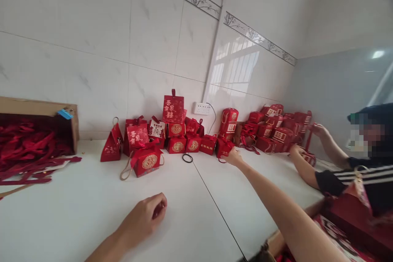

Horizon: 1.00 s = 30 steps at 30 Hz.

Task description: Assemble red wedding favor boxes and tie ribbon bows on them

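My left hand (147, 215) hovers low over the white tabletop, its fingers curled with no object showing in them. My right hand (233, 156) reaches far forward, and its fingers are closed at the right side of a small red gift box (221, 147) with a ribbon on top. My fingertips are partly hidden there. Left of that box stands a row of red gift boxes (178, 145). Nearer to me, a red box with a gold round emblem and a ribbon bow (149, 163) stands by itself. A black ring (187, 158) lies in front of the row.
An open cardboard box (75, 131) full of red ribbons is at the left, ribbons spilling out. More red boxes (273, 135) are stacked at the right. There, a co-worker's hands (321, 131) handle a red ribbon. Another carton (274, 243) is below my right forearm.
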Each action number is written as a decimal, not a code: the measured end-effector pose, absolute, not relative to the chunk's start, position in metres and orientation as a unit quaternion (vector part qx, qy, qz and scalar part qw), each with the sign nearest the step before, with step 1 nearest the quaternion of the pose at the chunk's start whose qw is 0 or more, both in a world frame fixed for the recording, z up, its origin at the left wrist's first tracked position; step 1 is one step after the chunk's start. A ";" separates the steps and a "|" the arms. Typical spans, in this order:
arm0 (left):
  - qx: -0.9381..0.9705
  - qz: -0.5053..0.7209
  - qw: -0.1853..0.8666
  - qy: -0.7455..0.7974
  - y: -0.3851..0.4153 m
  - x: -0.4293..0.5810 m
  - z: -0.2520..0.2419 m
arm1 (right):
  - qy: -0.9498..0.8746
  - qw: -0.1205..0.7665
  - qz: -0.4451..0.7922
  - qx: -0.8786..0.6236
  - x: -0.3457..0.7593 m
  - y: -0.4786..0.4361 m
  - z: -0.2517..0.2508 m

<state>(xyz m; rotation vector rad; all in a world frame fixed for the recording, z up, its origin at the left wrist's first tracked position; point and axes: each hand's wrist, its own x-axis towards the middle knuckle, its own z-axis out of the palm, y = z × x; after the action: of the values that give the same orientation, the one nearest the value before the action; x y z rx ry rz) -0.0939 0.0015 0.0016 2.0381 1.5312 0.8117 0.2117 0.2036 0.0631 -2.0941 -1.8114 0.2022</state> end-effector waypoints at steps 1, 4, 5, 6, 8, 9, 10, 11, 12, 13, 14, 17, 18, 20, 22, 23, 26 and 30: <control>0.741 0.296 0.231 0.556 0.002 -0.094 0.001 | -0.607 0.200 0.070 -0.766 0.205 0.213 0.058; 0.743 0.292 0.223 0.559 0.005 -0.093 0.000 | -0.526 0.239 0.071 -0.813 0.192 0.236 0.047; 0.745 0.289 0.221 0.560 0.005 -0.093 0.000 | -0.513 0.247 0.073 -0.819 0.189 0.241 0.045; 0.747 0.287 0.218 0.558 0.005 -0.093 -0.001 | -0.506 0.253 0.077 -0.821 0.188 0.245 0.043; 0.752 0.288 0.215 0.553 0.005 -0.093 -0.001 | -0.506 0.254 0.088 -0.820 0.190 0.249 0.041; 0.754 0.287 0.215 0.551 0.005 -0.094 -0.001 | -0.511 0.251 0.095 -0.816 0.192 0.250 0.041; 0.755 0.287 0.217 0.548 0.005 -0.094 0.000 | -0.519 0.248 0.100 -0.812 0.194 0.249 0.042; 0.756 0.287 0.219 0.547 0.005 -0.094 0.000 | -0.527 0.245 0.105 -0.807 0.197 0.247 0.043; 0.756 0.287 0.222 0.545 0.006 -0.095 0.000 | -0.533 0.243 0.108 -0.803 0.201 0.245 0.044; 0.755 0.288 0.225 0.545 0.006 -0.095 0.000 | -0.538 0.241 0.110 -0.800 0.205 0.241 0.046; 0.754 0.290 0.229 0.543 0.007 -0.095 0.000 | -0.542 0.240 0.111 -0.798 0.209 0.237 0.049; 0.750 0.304 0.238 0.536 0.009 -0.095 0.000 | -0.550 0.239 0.116 -0.792 0.223 0.221 0.059; 0.748 0.310 0.241 0.535 0.009 -0.095 0.000 | -0.554 0.239 0.119 -0.789 0.227 0.215 0.063; 0.739 0.321 0.252 0.536 0.010 -0.095 0.000 | -0.571 0.241 0.127 -0.775 0.233 0.197 0.071; 0.722 0.333 0.273 0.542 0.011 -0.095 0.000 | -0.609 0.245 0.137 -0.742 0.234 0.174 0.080; 0.710 0.342 0.287 0.545 0.011 -0.096 0.000 | -0.643 0.251 0.156 -0.707 0.231 0.160 0.085; 0.648 0.399 0.337 0.554 0.014 -0.097 0.000 | -0.764 0.275 0.278 -0.513 0.212 0.113 0.100; 0.526 0.538 0.399 0.524 0.022 -0.101 -0.001 | -0.843 0.237 0.392 -0.281 0.179 0.066 0.114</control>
<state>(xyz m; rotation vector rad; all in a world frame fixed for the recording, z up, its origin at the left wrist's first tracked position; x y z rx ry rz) -0.1010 0.0220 -0.0008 1.3316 1.3261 1.3619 0.1793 0.0660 0.1142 -0.7697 -2.3114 1.0737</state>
